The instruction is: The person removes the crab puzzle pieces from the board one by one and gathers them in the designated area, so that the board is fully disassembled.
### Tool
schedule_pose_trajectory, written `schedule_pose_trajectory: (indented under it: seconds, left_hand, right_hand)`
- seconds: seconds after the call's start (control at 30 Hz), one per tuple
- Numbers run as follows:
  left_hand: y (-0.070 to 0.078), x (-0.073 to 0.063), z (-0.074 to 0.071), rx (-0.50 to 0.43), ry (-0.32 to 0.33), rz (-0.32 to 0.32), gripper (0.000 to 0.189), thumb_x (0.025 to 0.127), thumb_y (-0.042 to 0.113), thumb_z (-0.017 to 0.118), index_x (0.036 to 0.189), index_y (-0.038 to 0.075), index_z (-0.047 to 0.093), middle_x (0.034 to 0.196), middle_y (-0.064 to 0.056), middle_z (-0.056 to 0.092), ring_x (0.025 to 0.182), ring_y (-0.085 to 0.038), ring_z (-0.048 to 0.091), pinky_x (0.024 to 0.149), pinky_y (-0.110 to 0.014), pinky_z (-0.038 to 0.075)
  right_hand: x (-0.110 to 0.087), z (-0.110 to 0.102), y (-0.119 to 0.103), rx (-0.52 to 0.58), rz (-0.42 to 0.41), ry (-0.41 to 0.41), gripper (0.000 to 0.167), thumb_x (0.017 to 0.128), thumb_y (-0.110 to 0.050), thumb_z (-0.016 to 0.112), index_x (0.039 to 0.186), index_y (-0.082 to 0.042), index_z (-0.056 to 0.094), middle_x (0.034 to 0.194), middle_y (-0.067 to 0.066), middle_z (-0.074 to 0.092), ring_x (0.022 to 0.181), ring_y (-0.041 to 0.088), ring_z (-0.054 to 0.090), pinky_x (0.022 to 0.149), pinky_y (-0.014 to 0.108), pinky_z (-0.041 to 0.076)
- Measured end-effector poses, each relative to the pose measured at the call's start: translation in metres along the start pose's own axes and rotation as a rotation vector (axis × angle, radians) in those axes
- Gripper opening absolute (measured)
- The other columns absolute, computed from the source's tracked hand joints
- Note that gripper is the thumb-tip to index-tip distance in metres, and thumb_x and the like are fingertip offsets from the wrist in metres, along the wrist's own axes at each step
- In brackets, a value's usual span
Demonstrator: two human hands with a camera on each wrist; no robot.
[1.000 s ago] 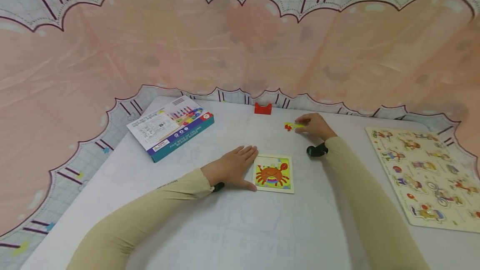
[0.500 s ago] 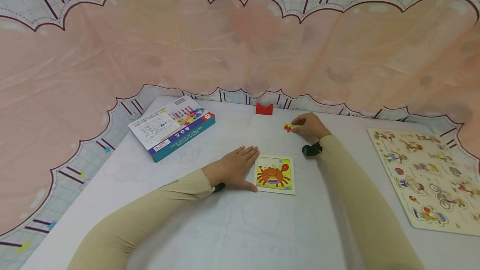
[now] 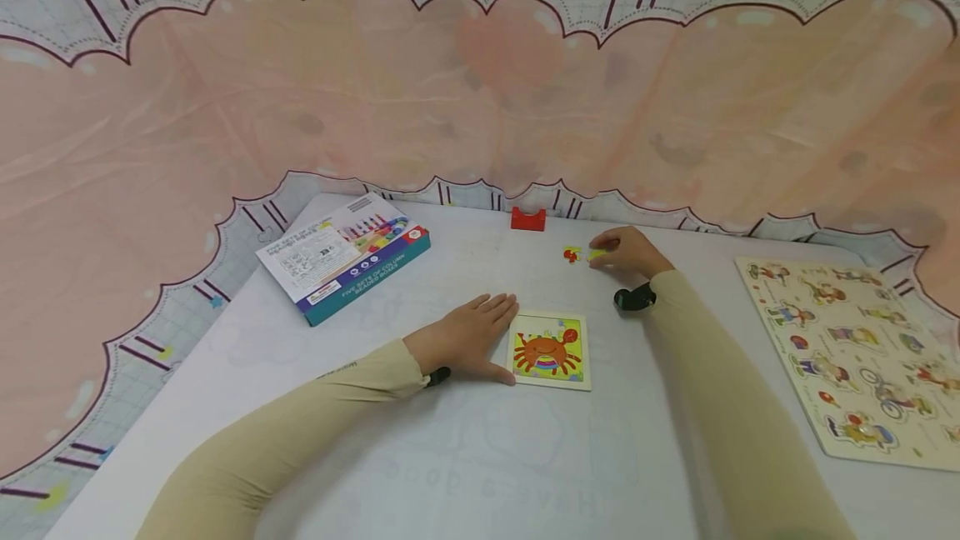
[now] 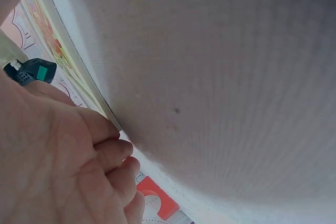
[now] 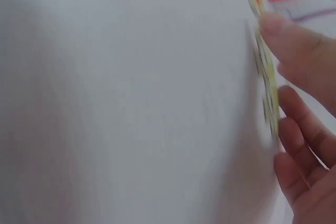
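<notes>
A small square crab puzzle point(image 3: 550, 352) in a pale wooden frame lies flat on the white table. My left hand point(image 3: 467, 338) rests on its left side with fingers extended; thumb and fingertips touch the frame's corners, and the wooden edge point(image 4: 79, 66) shows beside them in the left wrist view. Farther back, my right hand point(image 3: 628, 252) holds a yellow puzzle piece point(image 3: 597, 254) at the table surface between thumb and fingers. Just left of it lies a red and yellow puzzle piece point(image 3: 572, 255). The right wrist view shows thin yellow pieces point(image 5: 269, 85) nearly edge-on.
A teal and white bead-toy box point(image 3: 345, 257) lies at the back left. Near the back edge stands a red notched block point(image 3: 528, 219). On the right is a large wooden picture board point(image 3: 855, 357). A printed peach curtain point(image 3: 480, 98) hangs behind the table.
My right hand shifted left over the pieces, then back right, and a gap now shows between the red piece and the yellow one. The left hand and crab puzzle stayed in place.
</notes>
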State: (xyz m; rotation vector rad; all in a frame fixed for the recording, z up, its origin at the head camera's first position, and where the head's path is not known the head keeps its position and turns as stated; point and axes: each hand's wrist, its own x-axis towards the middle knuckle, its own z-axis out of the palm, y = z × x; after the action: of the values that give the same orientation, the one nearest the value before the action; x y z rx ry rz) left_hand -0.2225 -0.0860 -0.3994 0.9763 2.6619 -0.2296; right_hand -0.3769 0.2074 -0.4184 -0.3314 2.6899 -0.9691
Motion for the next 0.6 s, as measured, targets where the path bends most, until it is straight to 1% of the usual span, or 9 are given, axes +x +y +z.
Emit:
schedule_pose_trajectory:
  seconds: [0.1,0.23,0.33,0.47,0.6]
  left_hand:
    - [-0.001,-0.001,0.000,-0.005,0.005,0.000,0.108,0.075,0.077,0.049,0.152,0.009,0.013,0.159,-0.006,0.012,0.148,-0.021,0.010,0.122,-0.038,0.009]
    - [-0.002,-0.001,0.001,-0.010,0.012,0.003,0.108,0.075,0.077,0.049,0.151,0.009,0.013,0.159,-0.006,0.012,0.148,-0.021,0.010,0.121,-0.038,0.009]
    - [-0.002,-0.001,0.001,-0.017,0.018,0.007,0.108,0.076,0.077,0.050,0.151,0.009,0.013,0.159,-0.006,0.012,0.148,-0.021,0.010,0.121,-0.038,0.008]
    - [-0.002,0.000,0.002,-0.022,0.021,0.013,0.108,0.076,0.076,0.050,0.151,0.009,0.013,0.159,-0.006,0.012,0.148,-0.021,0.010,0.122,-0.038,0.008]
    - [-0.002,0.001,0.003,-0.018,0.021,0.014,0.108,0.076,0.076,0.049,0.151,0.009,0.013,0.159,-0.006,0.012,0.148,-0.021,0.010,0.122,-0.038,0.008]
  right_hand:
    - [-0.005,-0.007,0.006,0.002,0.005,-0.030,0.044,0.082,-0.018,0.073,0.122,-0.003,0.061,0.130,0.019,0.056,0.120,0.032,0.050,0.106,0.048,0.038]
    - [-0.010,-0.010,0.009,0.007,0.031,-0.038,0.042,0.085,-0.017,0.069,0.124,-0.003,0.059,0.131,0.019,0.055,0.118,0.031,0.051,0.103,0.047,0.041]
    - [-0.013,-0.009,0.008,0.001,0.043,-0.012,0.039,0.086,-0.018,0.068,0.122,-0.003,0.061,0.124,0.018,0.059,0.109,0.029,0.053,0.095,0.042,0.045]
    - [-0.015,-0.006,0.006,-0.021,0.037,0.043,0.036,0.086,-0.019,0.069,0.117,-0.001,0.063,0.114,0.018,0.061,0.099,0.026,0.053,0.085,0.034,0.045]
    - [-0.016,-0.005,0.006,-0.031,0.040,0.074,0.033,0.085,-0.017,0.069,0.114,-0.001,0.065,0.109,0.017,0.061,0.095,0.025,0.052,0.082,0.032,0.043]
